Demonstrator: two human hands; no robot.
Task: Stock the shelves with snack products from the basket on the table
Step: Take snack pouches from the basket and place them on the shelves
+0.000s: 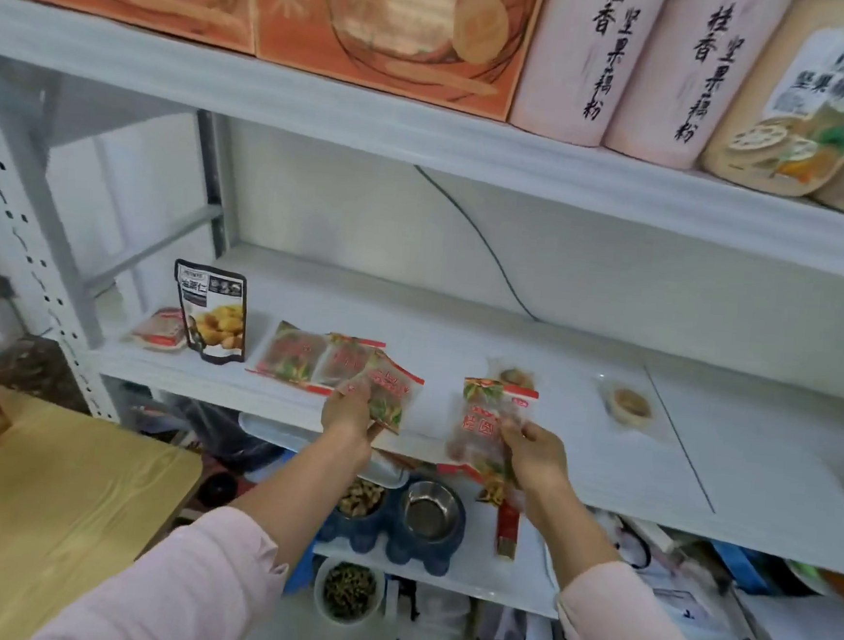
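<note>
Now the left hand grasps a red snack packet at the row's four o'clock end on the shelf, the right hand clenching another packet; lay each overlapping the last, label up.

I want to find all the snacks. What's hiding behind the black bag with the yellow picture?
Behind the black bag lies a flat clear packet with red print on the middle shelf. Only its left part shows; the bag covers the rest, so anything further back stays unseen.
</note>
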